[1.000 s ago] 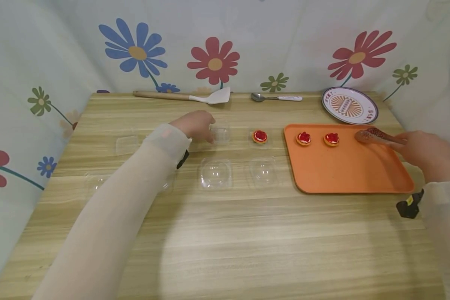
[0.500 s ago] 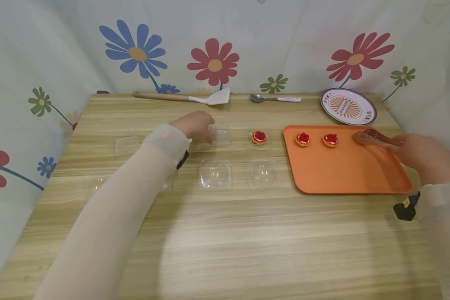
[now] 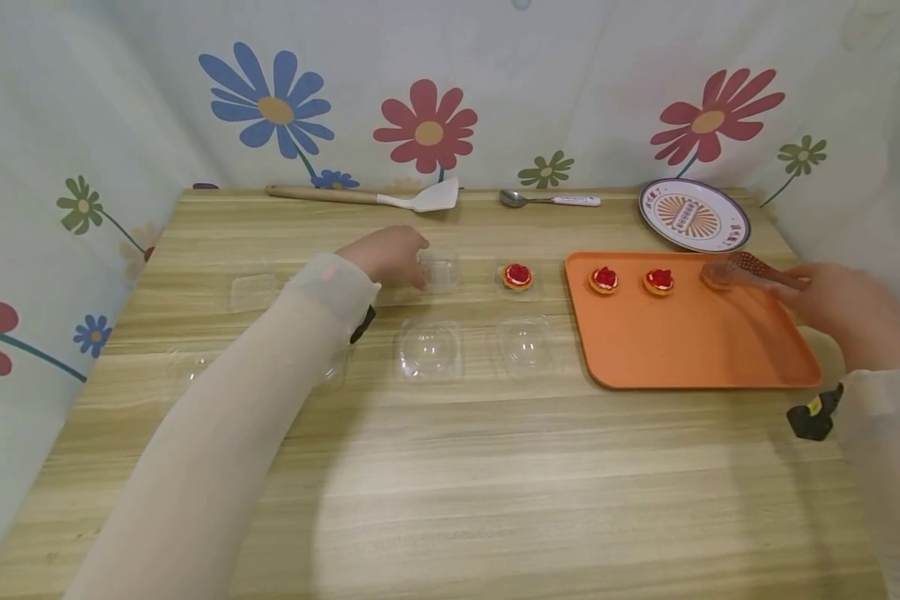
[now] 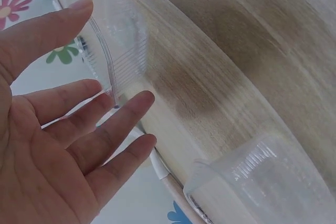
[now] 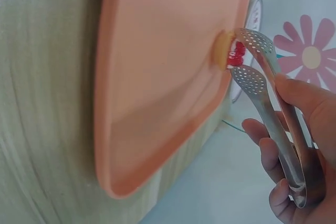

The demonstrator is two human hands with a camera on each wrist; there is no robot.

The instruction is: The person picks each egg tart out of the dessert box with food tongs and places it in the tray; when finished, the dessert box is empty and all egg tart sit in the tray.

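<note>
My right hand (image 3: 843, 312) grips metal tongs (image 5: 275, 103) with perforated ends. The tongs stand spread over a berry tart (image 5: 227, 51) near the back right of the orange tray (image 3: 690, 350), one end on either side of its red top. Two more tarts, a left tart (image 3: 603, 280) and a middle tart (image 3: 659, 282), sit along the tray's back. My left hand (image 3: 390, 254) has its fingers loosely extended beside a clear plastic box (image 4: 126, 35), fingertips right at its edge. Another tart (image 3: 517, 277) sits in a clear box to the right of that.
Domed clear lids, a middle lid (image 3: 430, 350) and a right lid (image 3: 525, 346), lie in front of the boxes. Further clear containers (image 3: 253, 292) lie left, partly hidden by my sleeve. Along the back are a white spatula (image 3: 435, 196), a spoon (image 3: 513, 198) and a plate (image 3: 693, 215).
The tongs have shifted slightly at the tray's back right and now show the tart between their ends. My left hand has stayed beside the clear box. The head view has tilted slightly.
</note>
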